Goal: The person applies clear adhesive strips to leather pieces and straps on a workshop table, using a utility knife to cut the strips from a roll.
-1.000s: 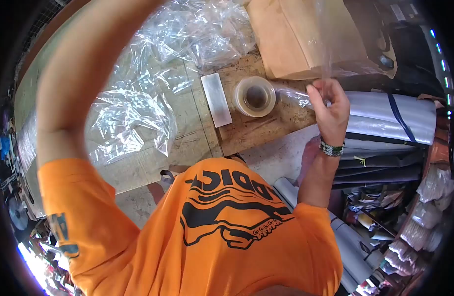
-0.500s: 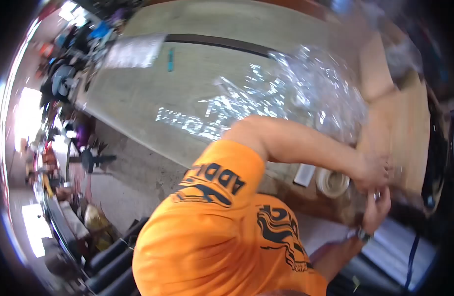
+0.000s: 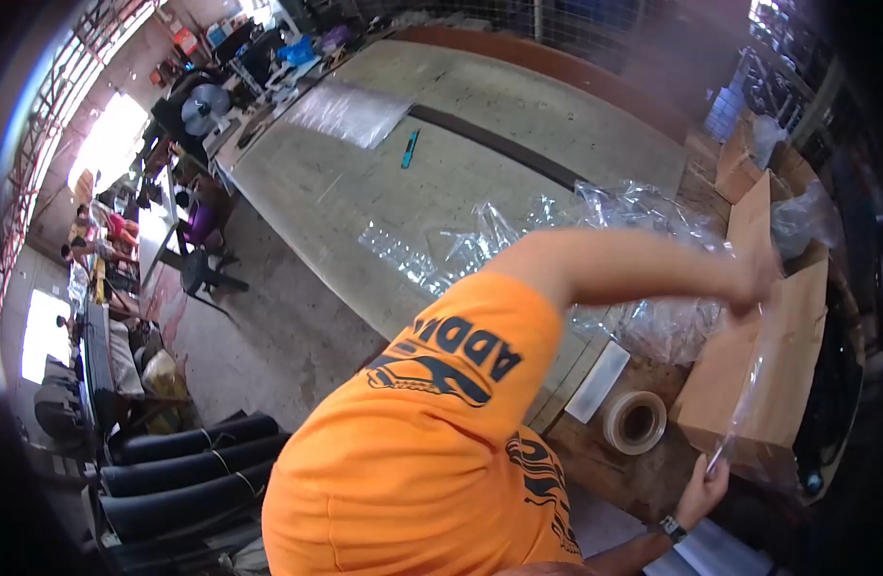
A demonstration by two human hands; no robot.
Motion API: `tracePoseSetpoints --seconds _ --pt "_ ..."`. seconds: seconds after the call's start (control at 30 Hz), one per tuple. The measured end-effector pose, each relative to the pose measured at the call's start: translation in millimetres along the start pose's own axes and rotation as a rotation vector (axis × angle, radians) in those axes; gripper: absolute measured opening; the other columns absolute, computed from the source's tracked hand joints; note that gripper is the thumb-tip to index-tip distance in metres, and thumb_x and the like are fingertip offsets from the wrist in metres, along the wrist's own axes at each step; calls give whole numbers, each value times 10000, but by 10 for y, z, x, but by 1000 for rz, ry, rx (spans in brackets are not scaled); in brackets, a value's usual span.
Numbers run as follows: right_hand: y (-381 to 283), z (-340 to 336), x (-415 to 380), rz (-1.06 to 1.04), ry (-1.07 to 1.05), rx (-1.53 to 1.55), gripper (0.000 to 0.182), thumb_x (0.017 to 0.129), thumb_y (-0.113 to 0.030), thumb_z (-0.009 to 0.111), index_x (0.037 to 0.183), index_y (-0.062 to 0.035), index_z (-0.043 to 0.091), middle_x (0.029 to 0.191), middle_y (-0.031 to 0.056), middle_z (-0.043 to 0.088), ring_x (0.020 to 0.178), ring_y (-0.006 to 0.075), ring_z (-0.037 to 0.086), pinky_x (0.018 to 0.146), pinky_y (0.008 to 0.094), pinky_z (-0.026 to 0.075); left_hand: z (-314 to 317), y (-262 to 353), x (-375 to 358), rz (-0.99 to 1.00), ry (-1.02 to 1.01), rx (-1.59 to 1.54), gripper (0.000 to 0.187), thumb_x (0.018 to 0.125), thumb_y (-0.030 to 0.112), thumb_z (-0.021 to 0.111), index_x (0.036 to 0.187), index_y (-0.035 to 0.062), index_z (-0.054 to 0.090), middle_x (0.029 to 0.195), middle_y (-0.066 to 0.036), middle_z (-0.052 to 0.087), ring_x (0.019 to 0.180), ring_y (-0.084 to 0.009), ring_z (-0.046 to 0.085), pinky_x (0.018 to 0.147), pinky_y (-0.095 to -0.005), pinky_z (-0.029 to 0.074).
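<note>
A long strip of clear tape (image 3: 749,389) stretches between my two hands, along the side of an open cardboard box (image 3: 729,379). My left hand (image 3: 756,276), blurred, is at the strip's far end by the box's raised flap; its fingers look closed on the tape. Near the box's lower corner, my right hand (image 3: 703,492), with a watch at the wrist, pinches the near end. A roll of clear tape (image 3: 610,422) lies flat beside the box. Crumpled clear plastic film (image 3: 657,326) lies on the table behind my left forearm.
A white rectangular piece (image 3: 598,382) lies beside the roll. Farther off on the worktable (image 3: 317,226) are a teal cutter (image 3: 410,150), a flat plastic sheet (image 3: 350,112) and a dark strip (image 3: 499,144). Black rolls (image 3: 187,480) and a stool (image 3: 206,274) stand on the left.
My hands were together at the box; now they are apart, the left farther away and the right nearer, with tape stretched between them. The view has shifted, showing more of the room.
</note>
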State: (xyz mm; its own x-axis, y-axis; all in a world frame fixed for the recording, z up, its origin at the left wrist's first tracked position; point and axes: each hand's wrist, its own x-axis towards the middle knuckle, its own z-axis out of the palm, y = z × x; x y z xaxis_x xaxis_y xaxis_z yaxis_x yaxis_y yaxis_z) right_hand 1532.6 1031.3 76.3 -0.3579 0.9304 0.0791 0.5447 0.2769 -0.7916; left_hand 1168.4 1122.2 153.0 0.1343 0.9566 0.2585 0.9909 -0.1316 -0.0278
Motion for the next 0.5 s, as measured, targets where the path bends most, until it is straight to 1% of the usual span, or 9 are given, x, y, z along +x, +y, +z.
tracePoseSetpoints --seconds 0.1,0.17,0.2,0.27,0.3,0.33,0.37,0.43,0.5 --pt "-478 242 68 -85 -28 57 174 953 -80 679 943 0 525 800 -24 486 700 66 408 610 241 358 87 1112 -778 666 164 -287 915 707 532 764 1471 101 504 1543 -194 442 1480 -433 298 1223 -606 215" --pt "-717 128 10 -79 -101 74 183 952 -75 679 951 2 513 812 -22 495 697 65 405 610 237 358 160 1230 -675 586 69 -101 651 777 520 688 1274 102 652 1361 -174 598 1380 -426 440 1184 -632 253" --pt "-695 100 -21 -125 -81 234 174 924 -50 698 996 -1 547 806 -33 484 681 54 405 604 227 349 192 1307 -612 555 24 -13 554 811 514 649 1175 103 726 1270 -163 677 1330 -422 511 1165 -645 272" --pt "-662 -127 -102 -67 -178 189 201 904 -34 709 1042 -5 567 805 -44 481 681 43 417 605 216 350 -140 867 -324 404 12 -26 323 866 397 591 870 130 771 936 -102 759 1039 -382 684 1069 -654 352" --pt "-612 -257 -161 -31 -218 166 222 894 -25 715 1065 -7 576 804 -50 479 681 37 423 605 210 350 20 613 54 322 177 -128 231 863 283 582 839 130 754 846 -97 747 854 -346 712 935 -600 454" --pt "-395 -340 -171 -84 -241 166 275 872 -8 727 1116 -24 601 796 -56 477 676 27 433 603 203 354 -695 308 -95 296 64 66 196 847 276 613 872 155 764 851 -105 748 887 -340 721 858 -531 520" --pt "-160 -409 -197 -6 -212 177 275 867 -6 734 1105 -44 600 804 -50 505 694 35 464 613 199 369 -1016 105 -93 235 88 101 175 838 266 633 893 175 772 879 -93 758 943 -329 727 830 -486 543" --pt "-12 -368 -216 2 -155 294 216 851 -15 760 1014 -56 625 788 -42 538 715 48 494 627 209 391 -1312 -228 11 261 187 175 236 869 284 598 1011 195 764 1005 -122 761 982 -324 724 794 -483 561" --pt "106 -413 -228 -10 -144 58 157 850 -31 775 904 -46 628 785 -33 575 736 56 526 647 222 426 -1682 -335 45 137 24 67 340 892 295 589 1180 174 723 1134 -152 732 1049 -312 700 832 -480 544"
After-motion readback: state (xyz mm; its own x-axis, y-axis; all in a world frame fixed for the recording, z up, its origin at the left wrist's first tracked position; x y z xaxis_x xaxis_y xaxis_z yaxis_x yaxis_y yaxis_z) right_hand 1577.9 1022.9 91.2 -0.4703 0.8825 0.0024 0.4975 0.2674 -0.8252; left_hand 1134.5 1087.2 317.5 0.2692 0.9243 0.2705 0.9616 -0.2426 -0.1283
